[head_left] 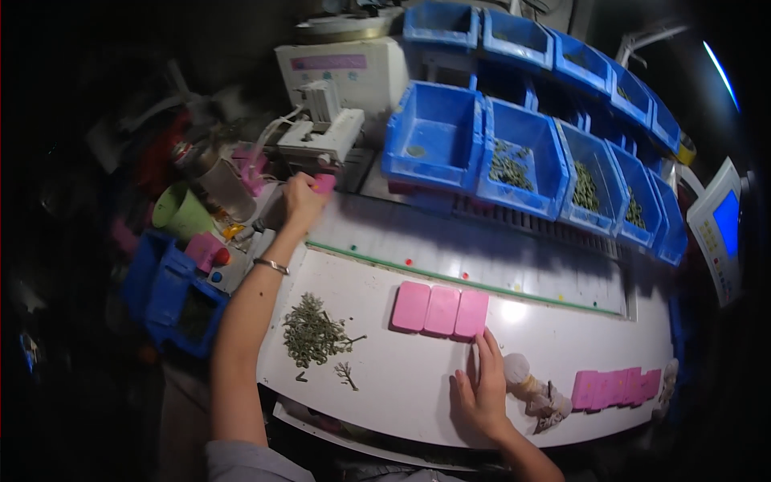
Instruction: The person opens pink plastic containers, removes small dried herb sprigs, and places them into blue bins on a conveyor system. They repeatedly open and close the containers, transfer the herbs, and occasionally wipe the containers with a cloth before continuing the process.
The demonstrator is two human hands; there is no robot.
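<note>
My left hand (303, 202) reaches to the small white bench machine (325, 128) and grips a pink block (324, 184) just below its head. Three flat pink blocks (442, 309) lie side by side in a row on the white worktop. My right hand (485, 394) is open, fingers stretched out, its fingertips at the near edge of the rightmost block. Left of that row is a heap of small green-grey branched pieces (313, 331), with one loose branched piece (346, 374) nearer to me.
Blue bins (434, 136) stand in tiers at the back, several holding small greenish pieces. On the right are a white bag tied at the neck (546, 398), a row of pink blocks (617, 389) and a blue-screened device (727, 225). A green cup (181, 210) stands left.
</note>
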